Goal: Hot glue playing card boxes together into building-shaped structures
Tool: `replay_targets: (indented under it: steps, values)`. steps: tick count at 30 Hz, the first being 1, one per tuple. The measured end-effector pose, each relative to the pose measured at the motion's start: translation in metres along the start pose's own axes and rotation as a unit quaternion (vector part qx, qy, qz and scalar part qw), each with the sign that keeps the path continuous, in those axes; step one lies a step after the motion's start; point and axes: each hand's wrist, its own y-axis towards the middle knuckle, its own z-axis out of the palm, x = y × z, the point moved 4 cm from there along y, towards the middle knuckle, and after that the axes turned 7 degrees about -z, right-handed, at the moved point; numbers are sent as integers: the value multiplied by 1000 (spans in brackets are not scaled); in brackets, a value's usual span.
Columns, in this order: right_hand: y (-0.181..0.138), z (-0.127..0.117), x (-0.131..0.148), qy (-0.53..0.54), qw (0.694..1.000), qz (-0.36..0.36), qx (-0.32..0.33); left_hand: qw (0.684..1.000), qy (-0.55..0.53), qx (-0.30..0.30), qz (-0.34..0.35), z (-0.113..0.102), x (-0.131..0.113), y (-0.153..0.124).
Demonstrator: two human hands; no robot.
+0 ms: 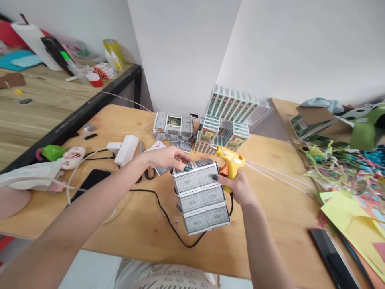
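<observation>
A block of grey patterned card boxes (201, 196), stuck together in three tiers, stands tilted on the wooden table (129, 224). My left hand (168, 157) lies over its top far edge, fingers curled down onto the top box. My right hand (237, 185) grips a yellow glue gun (231, 161) by the handle, its thumb pressed against the block's upper right side. The gun's nozzle points left, behind the block. Its black cord (168, 218) loops across the table in front.
More card packs (173, 126) and a stack of green-printed packs (231, 120) sit behind. Glue sticks (270, 170) lie to the right, coloured paper (351, 212) and pipe cleaners (337, 164) beyond. Scissors (146, 170), a white adapter (126, 149) and a black phone (90, 182) lie left.
</observation>
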Motion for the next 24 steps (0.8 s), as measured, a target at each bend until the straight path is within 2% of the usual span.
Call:
replay_targets:
  steps: [4,11,13,16,19,21,24]
  values:
    - [-2,-1,1,-5,1000,7,-3,999,22,28,1,4,5,0]
    - [2,-7,-8,-6,1000,5,14,999,-4,54,6,15,17,0]
    - [8,-9,-15,-16,1000,6,14,999,-28,29,-8,16,24,1]
    - [19,-14,-22,-63,998,7,5,995,-81,-47,-28,15,38,1]
    - [25,-18,-18,-133,991,-21,-25,986,-111,-122,-37,13,54,-2]
    - [21,-19,-10,-154,987,-42,-36,974,-147,-160,-62,14,64,-7]
    - [6,-16,-4,-203,978,-28,-40,953,-195,-213,-90,18,73,-16]
